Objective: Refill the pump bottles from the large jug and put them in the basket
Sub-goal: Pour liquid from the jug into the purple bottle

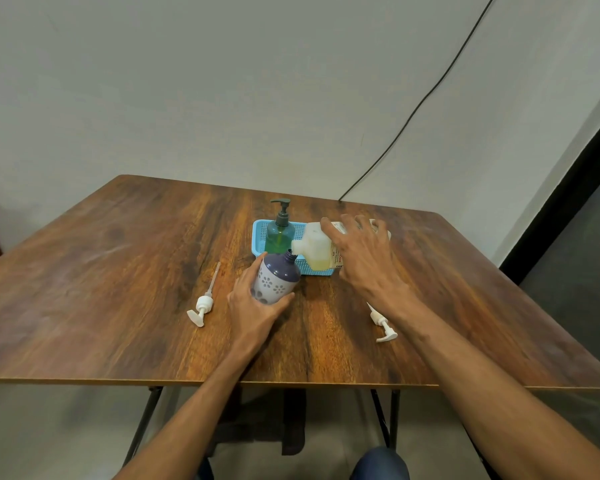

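I am looking down at a brown wooden table (118, 271) set against a pale wall. My left hand (253, 306) is wrapped around the lower body of a purple pump bottle (278, 278) with white flower patterns. The bottle has no pump on it. Its base is at the table surface near me and its long axis leans away from me and to the right, so the open neck points up toward the jug.

My right hand (357, 258) grips the large jug (321, 251), a pale translucent container with yellowish liquid inside and a printed label. I hold it tipped onto its side, long axis running roughly left to right, with its spout pointing left and slightly down, just above the mouth of the purple bottle. The two openings are very close; I cannot tell whether they touch.

Behind the jug sits a blue basket (260, 233) with perforated walls. A green pump bottle (279, 233) stands upright inside it, its dark pump head fitted and the nozzle pointing left.

Two white pumps lie loose on the table. The left pump (203, 303) lies well left of my left hand, its tube pointing away from me. The right pump (383, 323) lies partly under my right forearm.

A black cable (430, 95) runs down the wall.
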Motion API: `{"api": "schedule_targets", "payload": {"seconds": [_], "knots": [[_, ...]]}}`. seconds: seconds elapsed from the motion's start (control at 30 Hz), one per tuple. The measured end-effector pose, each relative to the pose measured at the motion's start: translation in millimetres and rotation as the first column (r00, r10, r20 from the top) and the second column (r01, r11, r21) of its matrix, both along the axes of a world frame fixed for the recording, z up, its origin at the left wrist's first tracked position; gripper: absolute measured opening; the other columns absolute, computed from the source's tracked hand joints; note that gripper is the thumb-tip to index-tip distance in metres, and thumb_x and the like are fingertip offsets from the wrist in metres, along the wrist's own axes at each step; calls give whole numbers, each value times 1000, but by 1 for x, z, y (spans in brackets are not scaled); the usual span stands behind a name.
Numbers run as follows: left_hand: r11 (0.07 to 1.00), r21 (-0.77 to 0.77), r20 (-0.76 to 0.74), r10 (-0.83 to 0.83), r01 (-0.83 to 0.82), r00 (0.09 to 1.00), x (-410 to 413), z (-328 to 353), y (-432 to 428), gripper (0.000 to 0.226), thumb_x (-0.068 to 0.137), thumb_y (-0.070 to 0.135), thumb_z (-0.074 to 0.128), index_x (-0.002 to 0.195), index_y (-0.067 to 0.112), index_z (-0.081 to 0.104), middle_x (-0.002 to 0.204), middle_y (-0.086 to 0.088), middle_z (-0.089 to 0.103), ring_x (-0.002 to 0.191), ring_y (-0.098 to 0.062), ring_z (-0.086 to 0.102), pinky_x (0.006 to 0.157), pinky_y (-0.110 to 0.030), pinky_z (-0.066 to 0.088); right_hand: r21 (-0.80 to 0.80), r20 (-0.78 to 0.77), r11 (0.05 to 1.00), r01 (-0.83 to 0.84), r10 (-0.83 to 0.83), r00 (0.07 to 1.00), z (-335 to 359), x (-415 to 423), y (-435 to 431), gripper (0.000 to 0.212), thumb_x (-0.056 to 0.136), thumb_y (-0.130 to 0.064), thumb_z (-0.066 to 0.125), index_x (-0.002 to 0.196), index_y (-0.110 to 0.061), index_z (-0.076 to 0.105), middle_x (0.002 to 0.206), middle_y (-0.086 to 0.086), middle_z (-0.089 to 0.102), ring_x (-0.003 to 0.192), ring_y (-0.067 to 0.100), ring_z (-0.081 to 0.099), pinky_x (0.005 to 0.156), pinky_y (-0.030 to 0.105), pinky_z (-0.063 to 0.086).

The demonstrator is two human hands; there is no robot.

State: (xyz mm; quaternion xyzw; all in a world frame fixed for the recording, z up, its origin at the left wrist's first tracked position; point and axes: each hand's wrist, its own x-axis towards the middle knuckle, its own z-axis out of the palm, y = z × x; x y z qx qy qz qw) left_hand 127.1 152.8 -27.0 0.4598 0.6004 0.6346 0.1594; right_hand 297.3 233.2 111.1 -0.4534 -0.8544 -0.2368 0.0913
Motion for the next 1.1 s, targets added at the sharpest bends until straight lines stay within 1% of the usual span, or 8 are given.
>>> {"api": "schedule_targets", "payload": {"seconds": [0.07,0.17,0.3,0.47,0.6,0.83,0.97,1.1], "knots": [[1000,-2,-1,-4,4,1000,0,0,0,95,65,57,83,149,27,49,142,5,60,127,-13,59,107,-53,51,2,2,1000,4,-4,1000,0,0,0,91,79,-35,82,152,-29,28,149,13,43,137,36,40,106,54,34],[1000,-2,6,-2,2,1000,0,0,-1,95,65,56,84,149,25,50,141,3,61,127,-13,59,106,-53,52,4,-5,1000,2,-2,1000,0,0,0,91,77,-35,83,151,-29,31,147,14,44,135,36,41,105,54,35],[1000,3,-5,2,-2,1000,0,0,-1,96,65,60,81,149,26,50,142,2,60,128,-14,58,108,-55,50,15,-5,1000,-2,2,1000,0,0,-2,91,75,-36,84,150,-28,33,145,14,46,133,36,43,103,55,36],[1000,7,-5,12,-12,1000,0,1,-1,100,62,61,80,149,21,50,142,-1,60,126,-13,59,107,-48,53,9,-7,1000,-1,1,1000,1,0,-2,93,75,-39,84,151,-28,31,148,14,44,136,37,41,105,56,34],[1000,-11,-4,14,-14,1000,-2,-3,2,99,63,62,81,149,27,49,143,1,60,129,-16,58,108,-55,49,6,2,1000,5,-5,1000,1,-1,-2,94,76,-40,83,152,-28,29,149,14,43,137,37,40,105,56,33],[1000,-3,-5,6,-6,1000,-2,-3,2,98,64,61,81,149,27,49,143,2,60,129,-16,58,108,-54,50,13,9,1000,4,-4,1000,3,-1,-4,91,78,-36,82,152,-28,29,149,15,43,137,37,40,106,56,34],[1000,-3,-20,-1,1,1000,-3,-4,2,96,64,61,82,149,32,46,143,5,59,128,-14,58,107,-54,50,19,18,1000,10,-10,1000,3,-1,-5,91,77,-34,83,151,-28,30,148,15,45,135,38,42,104,56,34],[1000,-8,-28,2,-2,1000,-3,-5,4,97,65,62,82,150,33,46,143,5,58,129,-15,57,107,-55,50,31,24,999,10,-11,1000,4,-1,-5,91,76,-34,84,150,-28,31,146,14,46,134,37,43,102,55,36]]}}
